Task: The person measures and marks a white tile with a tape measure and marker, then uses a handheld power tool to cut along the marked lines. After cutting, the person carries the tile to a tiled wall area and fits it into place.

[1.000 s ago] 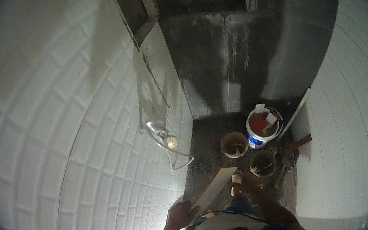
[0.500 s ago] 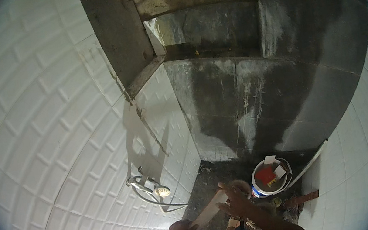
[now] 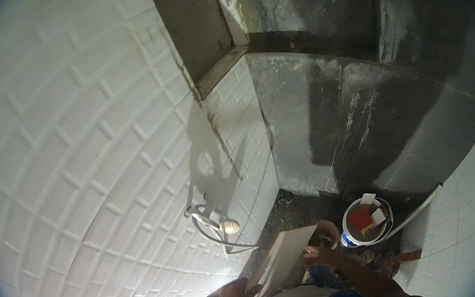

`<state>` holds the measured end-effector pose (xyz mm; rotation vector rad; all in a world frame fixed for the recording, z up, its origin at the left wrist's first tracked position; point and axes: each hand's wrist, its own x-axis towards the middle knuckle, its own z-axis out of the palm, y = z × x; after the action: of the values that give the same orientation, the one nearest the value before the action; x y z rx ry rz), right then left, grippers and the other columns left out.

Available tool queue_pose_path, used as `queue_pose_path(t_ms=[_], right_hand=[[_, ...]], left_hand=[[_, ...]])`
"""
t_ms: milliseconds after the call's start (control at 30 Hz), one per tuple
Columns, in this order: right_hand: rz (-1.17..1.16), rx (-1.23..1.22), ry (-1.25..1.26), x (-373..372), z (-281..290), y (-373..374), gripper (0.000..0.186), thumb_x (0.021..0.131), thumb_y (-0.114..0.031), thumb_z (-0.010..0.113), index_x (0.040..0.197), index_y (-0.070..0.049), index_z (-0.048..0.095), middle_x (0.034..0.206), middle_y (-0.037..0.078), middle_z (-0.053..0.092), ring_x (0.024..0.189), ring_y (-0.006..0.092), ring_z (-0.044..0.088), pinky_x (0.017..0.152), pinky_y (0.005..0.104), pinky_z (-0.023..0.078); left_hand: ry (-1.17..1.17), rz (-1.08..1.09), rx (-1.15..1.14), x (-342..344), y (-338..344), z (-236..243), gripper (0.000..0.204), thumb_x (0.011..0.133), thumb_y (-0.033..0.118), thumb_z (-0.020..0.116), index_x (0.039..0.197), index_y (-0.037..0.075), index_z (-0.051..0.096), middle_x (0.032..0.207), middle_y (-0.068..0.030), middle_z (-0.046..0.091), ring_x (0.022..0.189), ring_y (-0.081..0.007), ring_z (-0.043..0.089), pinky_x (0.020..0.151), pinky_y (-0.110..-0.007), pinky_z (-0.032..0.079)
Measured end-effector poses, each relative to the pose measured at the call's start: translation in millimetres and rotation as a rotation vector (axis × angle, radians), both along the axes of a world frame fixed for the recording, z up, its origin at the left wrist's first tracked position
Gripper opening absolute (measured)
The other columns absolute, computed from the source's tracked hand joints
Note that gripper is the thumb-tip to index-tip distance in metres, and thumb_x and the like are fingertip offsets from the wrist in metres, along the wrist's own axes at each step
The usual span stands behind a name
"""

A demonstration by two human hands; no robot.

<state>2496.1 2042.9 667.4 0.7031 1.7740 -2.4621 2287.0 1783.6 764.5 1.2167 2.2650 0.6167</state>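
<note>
A long, flat, pale tile piece [image 3: 288,255] with a brownish edge slants in front of my body at the bottom of the view. My left hand [image 3: 236,296] grips its left edge, the fingers curled round it. My right hand [image 3: 323,256] is closed at its right edge, and some of those fingers are hidden. Just beyond my right hand stands a round, reddish-brown tub [image 3: 327,232]. Right of that is a white bucket [image 3: 347,236] with a red item [image 3: 359,218] and small white pieces in it.
White brick-patterned tiles cover the left wall [image 3: 103,185]. A shower head [image 3: 230,227] with a hose sticks out there. The dark grey back wall [image 3: 354,114] has wet patches and a recessed ledge. A pale strip [image 3: 419,208] leans at the right wall, above a reddish-brown piece [image 3: 401,257].
The tile piece has turned, showing more of its broad face. My right hand has moved from its far end down its right side. The view has shifted, moving the surroundings rightward.
</note>
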Motion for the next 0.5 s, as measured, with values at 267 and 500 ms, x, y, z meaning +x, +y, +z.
queue_pose_path(t_ms=[267, 500], right_hand=[[-0.098, -0.675, 0.446, -58, -2, -2, 0.062, 0.088, -0.030, 0.074, 0.140, -0.007, 0.050, 0.137, 0.012, 0.058, 0.130, 0.0299, 0.052, 0.111, 0.0496, 0.037], [-0.213, -0.768, 0.752, -106, 15, 49, 0.062, 0.088, -0.028, 0.076, 0.141, -0.008, 0.051, 0.139, 0.009, 0.058, 0.133, 0.0277, 0.050, 0.115, 0.0484, 0.034]], left_hand=[[0.018, 0.046, 0.307, 4, 22, 62, 0.032, 0.088, 0.031, 0.077, 0.098, 0.001, 0.073, 0.079, -0.0172, 0.069, 0.068, -0.0291, 0.068, 0.063, -0.038, 0.052], [0.289, 0.205, 0.427, 4, 74, 104, 0.035, 0.078, 0.025, 0.086, 0.100, 0.001, 0.075, 0.096, -0.0144, 0.075, 0.083, -0.0272, 0.074, 0.076, -0.035, 0.057]])
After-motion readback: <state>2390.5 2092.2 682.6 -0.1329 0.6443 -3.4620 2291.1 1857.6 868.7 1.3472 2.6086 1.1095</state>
